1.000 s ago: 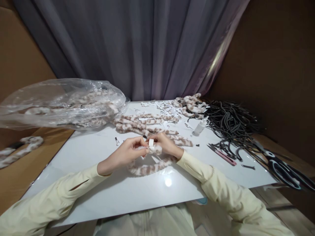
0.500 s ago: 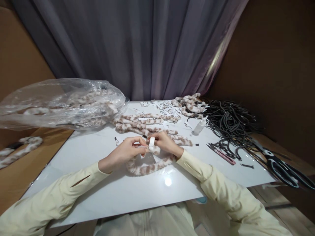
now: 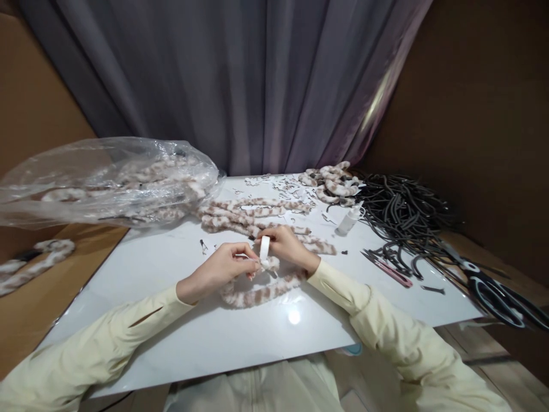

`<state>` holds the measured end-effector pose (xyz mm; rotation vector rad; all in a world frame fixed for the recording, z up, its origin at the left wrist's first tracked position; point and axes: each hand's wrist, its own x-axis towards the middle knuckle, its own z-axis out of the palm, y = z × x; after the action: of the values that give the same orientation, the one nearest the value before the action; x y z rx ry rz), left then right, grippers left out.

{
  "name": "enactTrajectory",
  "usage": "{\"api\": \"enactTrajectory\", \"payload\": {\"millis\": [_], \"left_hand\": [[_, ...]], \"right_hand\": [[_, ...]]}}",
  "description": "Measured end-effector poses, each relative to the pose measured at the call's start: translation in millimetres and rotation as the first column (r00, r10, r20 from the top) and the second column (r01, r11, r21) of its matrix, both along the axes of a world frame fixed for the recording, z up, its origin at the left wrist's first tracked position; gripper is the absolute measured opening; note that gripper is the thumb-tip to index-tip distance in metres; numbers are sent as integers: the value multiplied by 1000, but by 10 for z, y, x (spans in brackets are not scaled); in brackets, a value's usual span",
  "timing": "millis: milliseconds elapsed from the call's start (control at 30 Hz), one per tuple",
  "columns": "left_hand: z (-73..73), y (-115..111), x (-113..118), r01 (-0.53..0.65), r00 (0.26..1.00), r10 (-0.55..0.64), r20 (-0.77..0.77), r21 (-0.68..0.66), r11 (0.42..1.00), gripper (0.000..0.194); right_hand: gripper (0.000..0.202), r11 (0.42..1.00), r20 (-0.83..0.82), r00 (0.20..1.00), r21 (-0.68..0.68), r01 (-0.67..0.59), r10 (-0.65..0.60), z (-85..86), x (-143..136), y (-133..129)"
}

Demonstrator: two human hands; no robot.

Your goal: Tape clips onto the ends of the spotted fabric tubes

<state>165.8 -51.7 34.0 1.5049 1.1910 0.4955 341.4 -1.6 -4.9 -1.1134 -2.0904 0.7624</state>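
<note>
A brown-and-white furry cord (image 3: 261, 296) lies curved on the table beneath my hands. A white band (image 3: 265, 249) stands up at the cord's fluffy end, between my two hands. My right hand (image 3: 285, 245) is closed behind the band, its fingertips pinching the band's upper part. My left hand (image 3: 225, 266) is pinched shut just left of the furry end; whatever its fingertips hold is too small to make out. Beyond my hands, several similar furry strips (image 3: 240, 220) lie in a pile.
A clear plastic bag (image 3: 107, 183) of furry pieces sits at left. On the right are a small white bottle (image 3: 348, 220), a heap of black cords (image 3: 398, 206), a pink-handled tool (image 3: 392, 272) and large scissors (image 3: 493, 292). Paper scraps (image 3: 287, 189) litter the back.
My left fingers have moved slightly right and pulled closer together below the band. The white band stands a little taller. My right hand has barely shifted.
</note>
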Motion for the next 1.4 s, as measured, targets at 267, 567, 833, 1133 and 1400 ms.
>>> {"api": "enactTrajectory", "payload": {"millis": [267, 567, 833, 1133, 1400], "left_hand": [[-104, -40, 21, 52, 998, -55, 20, 108, 993, 14], [-245, -42, 15, 113, 994, -111, -22, 230, 967, 12], [-191, -68, -5, 129, 991, -103, -80, 475, 870, 10], [-256, -84, -32, 243, 969, -151, -197, 636, 732, 17], [-248, -73, -47, 237, 971, -140, -195, 686, 687, 15]], "right_hand": [[16, 997, -4, 1000, 74, 25, -24, 108, 2, 21], [17, 991, -132, 990, -125, 40, -56, 200, -35, -63], [32, 804, -287, 958, -575, -155, -20, 215, 110, -77], [31, 814, -188, 982, -572, -106, -4, 390, 149, -175], [38, 845, -174, 985, -525, -104, 13, 503, 136, -273]]}}
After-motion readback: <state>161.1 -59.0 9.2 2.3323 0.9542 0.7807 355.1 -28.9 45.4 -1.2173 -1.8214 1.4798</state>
